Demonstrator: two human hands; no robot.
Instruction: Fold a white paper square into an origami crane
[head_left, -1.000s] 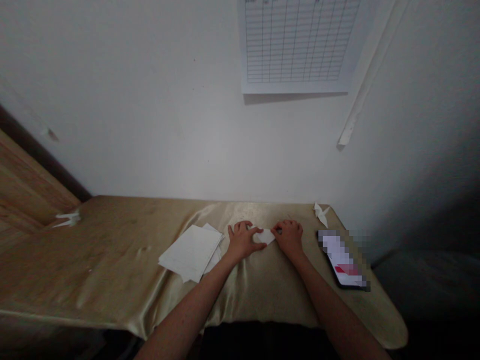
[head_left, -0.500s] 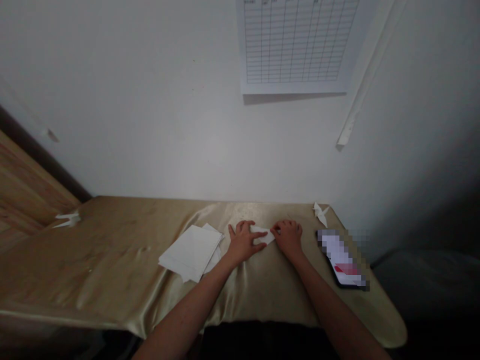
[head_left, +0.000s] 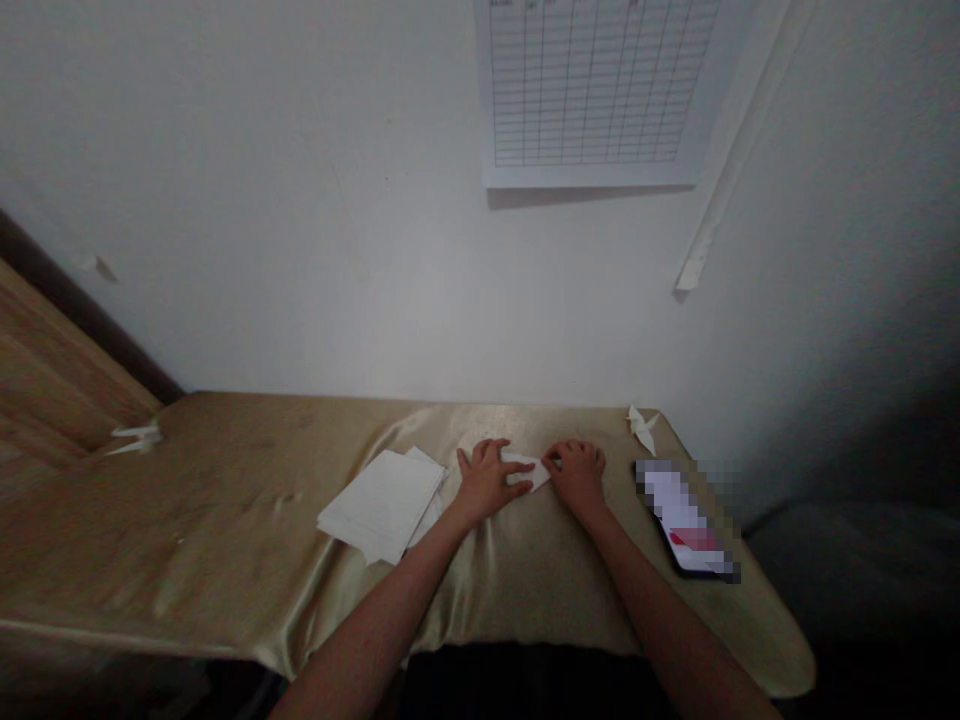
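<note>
A small folded piece of white paper (head_left: pixel 538 474) lies on the gold cloth between my hands. My left hand (head_left: pixel 487 482) rests over its left part with fingers spread, the fingertips pressing it to the table. At the paper's right corner, my right hand (head_left: pixel 576 472) pinches the edge between thumb and forefinger, its other fingers curled. Part of the paper is hidden under my left hand. To the left of my left hand sits a stack of white paper sheets (head_left: pixel 382 500), slightly fanned.
A phone (head_left: pixel 688 525) with a lit, blurred screen lies at the right. Behind it is a folded paper crane (head_left: pixel 642 430); another white folded paper shape (head_left: pixel 137 437) is at the far left. The gold-covered table (head_left: pixel 210 500) meets a wall bearing a printed grid sheet (head_left: pixel 600 90).
</note>
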